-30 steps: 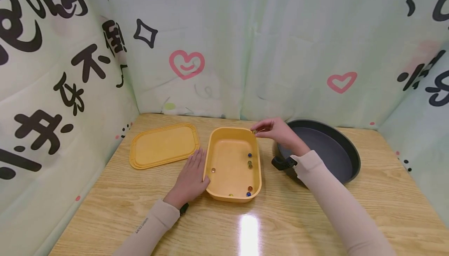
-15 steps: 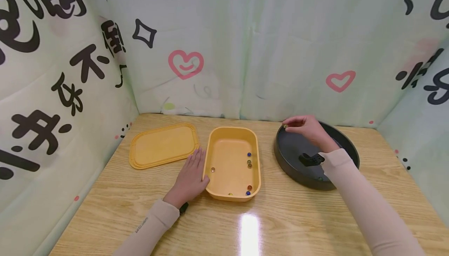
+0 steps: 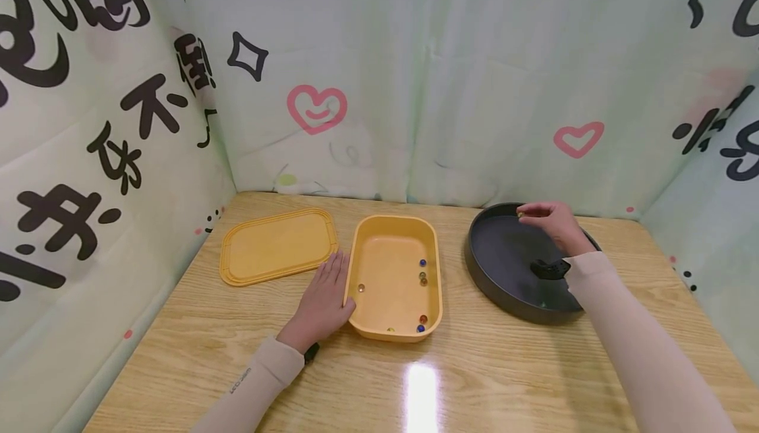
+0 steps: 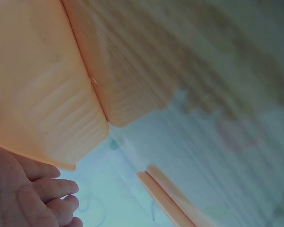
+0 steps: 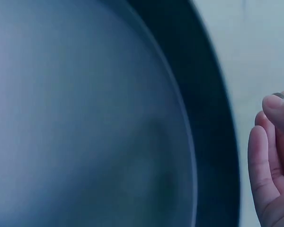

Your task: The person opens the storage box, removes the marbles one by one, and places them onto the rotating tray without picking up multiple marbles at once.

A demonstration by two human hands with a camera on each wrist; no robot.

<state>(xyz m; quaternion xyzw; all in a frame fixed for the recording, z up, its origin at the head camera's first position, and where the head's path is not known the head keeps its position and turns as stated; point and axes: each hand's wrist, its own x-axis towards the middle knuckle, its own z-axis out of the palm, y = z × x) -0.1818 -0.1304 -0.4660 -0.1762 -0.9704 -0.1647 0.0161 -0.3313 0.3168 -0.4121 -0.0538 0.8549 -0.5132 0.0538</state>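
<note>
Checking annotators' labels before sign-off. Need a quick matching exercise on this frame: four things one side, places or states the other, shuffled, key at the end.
Things
1. yellow lid
2. right hand
3. blue marbles
4. left hand

Places or states
A. at the dark pan, pinching a small marble
B. against the outer side of the tub
C. inside the tub
D. lying on the table, apart from the tub

Pairs: 1-D, 2-A, 3-C, 4-B
</note>
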